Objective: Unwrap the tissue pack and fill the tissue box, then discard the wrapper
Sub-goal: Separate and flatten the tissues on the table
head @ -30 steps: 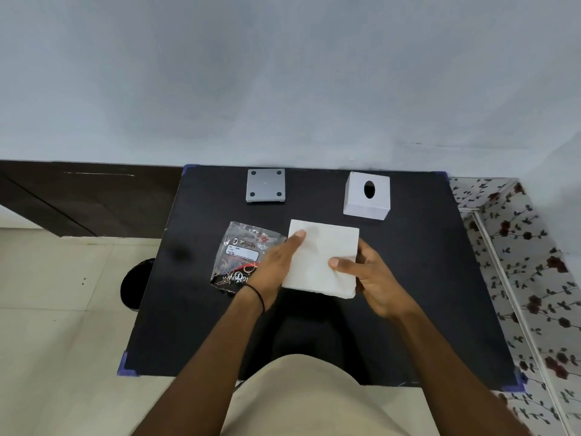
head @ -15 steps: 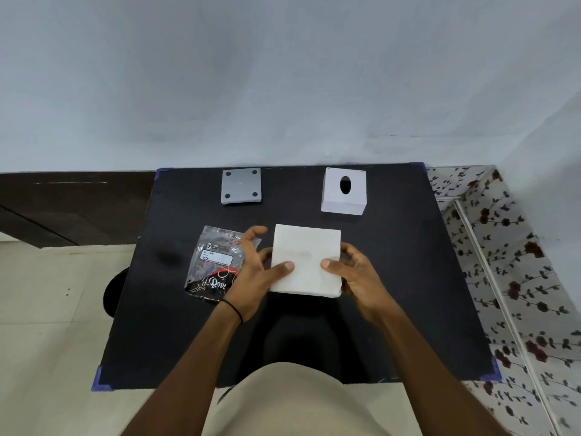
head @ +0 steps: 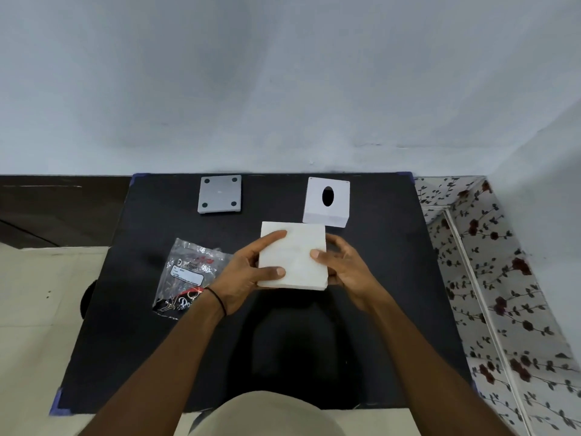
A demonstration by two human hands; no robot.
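A white stack of tissues (head: 295, 250) sits unwrapped between both hands over the middle of the black table (head: 125, 341). My left hand (head: 248, 272) grips its left edge, thumb on top near the front. My right hand (head: 342, 269) holds the right edge, thumb on top. The empty clear wrapper (head: 188, 272) with black and red print lies flat to the left, partly under my left wrist. The white tissue box cover (head: 327, 202) with an oval slot stands just behind the stack. Its grey square base plate (head: 220, 193) lies at the back left.
A grey wall runs right behind the table's far edge. A floral patterned surface (head: 503, 278) borders the table on the right. Tiled floor (head: 41, 294) and a dark wooden skirting lie to the left. My lap is at the near edge.
My left hand shifted from the stack's near corner to wrap its left edge, fingers now on top. The stack sits closer to the tissue box cover. The view tilted.
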